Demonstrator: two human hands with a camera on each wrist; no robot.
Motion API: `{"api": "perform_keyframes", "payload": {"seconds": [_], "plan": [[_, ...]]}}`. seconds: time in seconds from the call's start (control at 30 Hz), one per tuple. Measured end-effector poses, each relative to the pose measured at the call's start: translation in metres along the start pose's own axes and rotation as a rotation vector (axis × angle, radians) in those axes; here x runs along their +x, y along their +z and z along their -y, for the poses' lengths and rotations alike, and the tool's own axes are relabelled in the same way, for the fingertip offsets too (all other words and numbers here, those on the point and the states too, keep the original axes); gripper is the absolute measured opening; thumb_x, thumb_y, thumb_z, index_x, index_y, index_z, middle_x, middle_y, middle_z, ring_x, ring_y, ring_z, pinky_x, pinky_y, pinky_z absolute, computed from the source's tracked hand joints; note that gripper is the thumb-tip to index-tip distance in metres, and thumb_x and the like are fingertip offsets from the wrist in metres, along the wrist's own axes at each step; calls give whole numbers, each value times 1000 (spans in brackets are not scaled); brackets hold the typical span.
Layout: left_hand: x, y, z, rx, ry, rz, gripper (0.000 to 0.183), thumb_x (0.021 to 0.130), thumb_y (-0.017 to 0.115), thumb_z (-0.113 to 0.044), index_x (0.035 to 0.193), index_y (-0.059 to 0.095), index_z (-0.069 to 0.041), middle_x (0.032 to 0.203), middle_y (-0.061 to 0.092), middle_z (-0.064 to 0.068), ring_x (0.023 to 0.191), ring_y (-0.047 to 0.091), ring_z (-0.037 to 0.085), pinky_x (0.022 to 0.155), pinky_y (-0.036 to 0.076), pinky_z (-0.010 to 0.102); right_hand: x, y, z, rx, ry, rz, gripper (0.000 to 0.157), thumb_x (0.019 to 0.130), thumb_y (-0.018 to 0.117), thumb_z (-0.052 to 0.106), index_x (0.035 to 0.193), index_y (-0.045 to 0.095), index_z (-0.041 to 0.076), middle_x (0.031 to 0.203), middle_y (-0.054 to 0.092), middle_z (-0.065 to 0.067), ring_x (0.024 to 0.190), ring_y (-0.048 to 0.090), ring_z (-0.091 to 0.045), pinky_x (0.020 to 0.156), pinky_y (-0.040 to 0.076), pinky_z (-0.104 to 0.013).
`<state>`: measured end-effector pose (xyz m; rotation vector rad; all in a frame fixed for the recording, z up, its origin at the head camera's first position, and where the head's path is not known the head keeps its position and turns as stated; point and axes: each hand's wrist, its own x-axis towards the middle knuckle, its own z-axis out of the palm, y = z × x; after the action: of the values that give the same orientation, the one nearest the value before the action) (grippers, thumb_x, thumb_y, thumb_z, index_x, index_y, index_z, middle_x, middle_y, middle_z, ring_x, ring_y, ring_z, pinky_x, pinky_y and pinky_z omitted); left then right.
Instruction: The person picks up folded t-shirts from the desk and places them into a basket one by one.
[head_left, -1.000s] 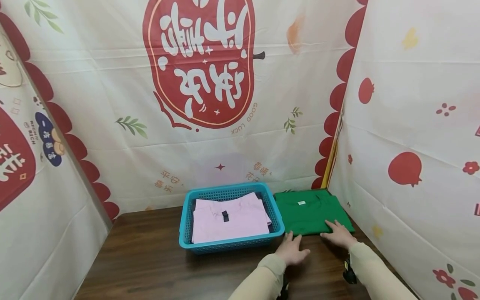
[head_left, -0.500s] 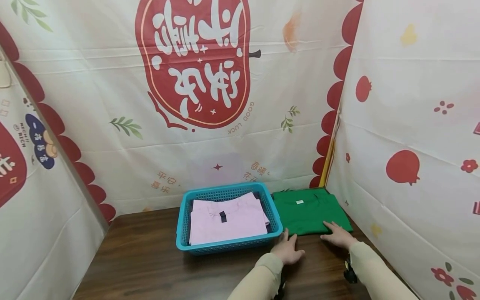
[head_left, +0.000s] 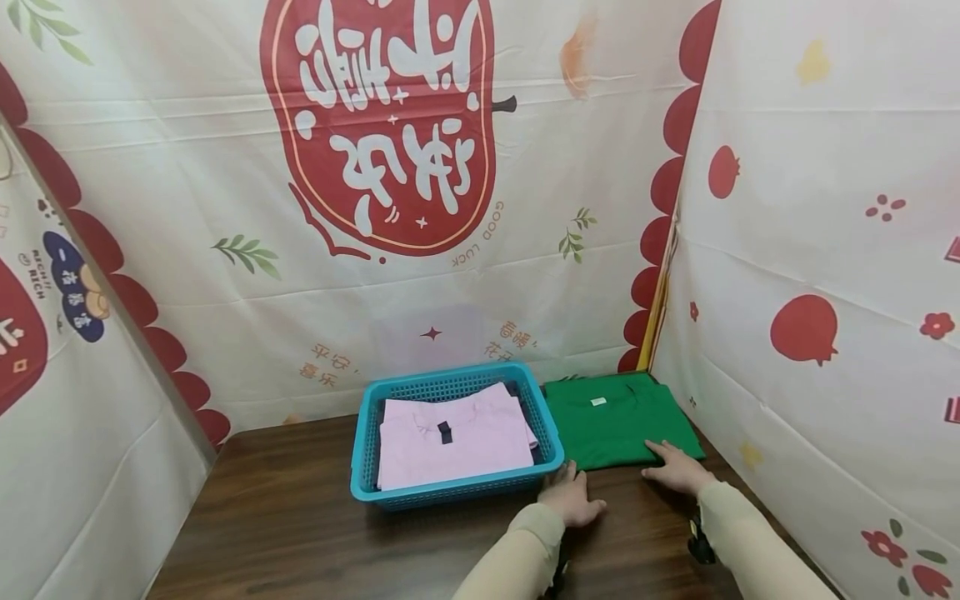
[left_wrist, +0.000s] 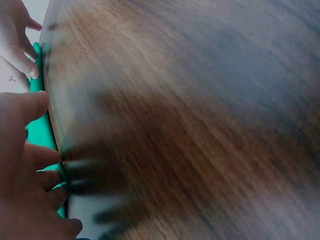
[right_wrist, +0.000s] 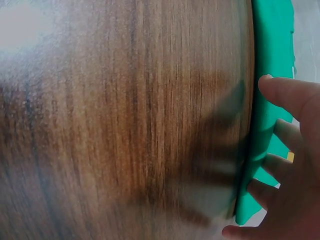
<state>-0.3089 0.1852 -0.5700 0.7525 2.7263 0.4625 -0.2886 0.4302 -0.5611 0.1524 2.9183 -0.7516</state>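
Note:
A folded green shirt with a small white label lies flat on the table, right of a blue plastic basket. Inside the basket rests a folded pink shirt with a black neck tag. My left hand, fingers spread, is at the basket's front right corner, close to the green shirt's near left corner. Over the shirt's near edge, farther right, reaches my right hand, its fingers loosely extended. In the right wrist view, the thumb and fingers overlap the green cloth. Neither hand grips anything.
Dark cloth shows beneath the pink shirt in the basket. The brown wooden table meets a printed fabric back wall, and a similar side wall stands close beside my right arm.
The head view has turned slightly to the right. My left hand has shifted a little left, closer to the basket corner. The right hand stays at the green shirt's near edge.

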Motion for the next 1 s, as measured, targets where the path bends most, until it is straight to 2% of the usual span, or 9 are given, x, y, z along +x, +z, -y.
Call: {"api": "perform_keyframes", "payload": {"seconds": [0.2, 0.4, 0.7, 1.0], "plan": [[-2, 1, -1, 45, 22, -14, 63, 92, 56, -53, 145, 46, -20, 152, 35, -4, 142, 25, 14, 113, 23, 38, -5, 0, 1, 8, -17, -4, 70, 93, 61, 33, 145, 35, -6, 145, 20, -43, 129, 20, -63, 93, 23, -77], [-7, 3, -3, 76, 49, -45, 66, 90, 61, -50, 145, 45, -17, 149, 40, -2, 140, 31, 14, 112, 26, 37, -11, 2, 1, 20, -53, -17, 68, 93, 63, 27, 142, 36, -10, 142, 20, -47, 127, 18, -66, 97, 26, -72], [-18, 5, -7, 105, 81, -55, 65, 88, 65, -47, 140, 50, -11, 144, 46, 2, 136, 38, 16, 107, 35, 38, -21, 10, -6, 39, -74, -28, 68, 92, 64, 25, 142, 36, -11, 141, 18, -48, 126, 15, -67, 97, 23, -73], [-25, 5, -10, 142, 106, -37, 59, 87, 67, -47, 134, 55, -13, 137, 51, -1, 130, 44, 12, 104, 38, 35, -29, 7, -7, 65, -90, -18, 69, 92, 65, 27, 142, 36, -11, 142, 17, -48, 125, 13, -68, 96, 22, -75]]}}
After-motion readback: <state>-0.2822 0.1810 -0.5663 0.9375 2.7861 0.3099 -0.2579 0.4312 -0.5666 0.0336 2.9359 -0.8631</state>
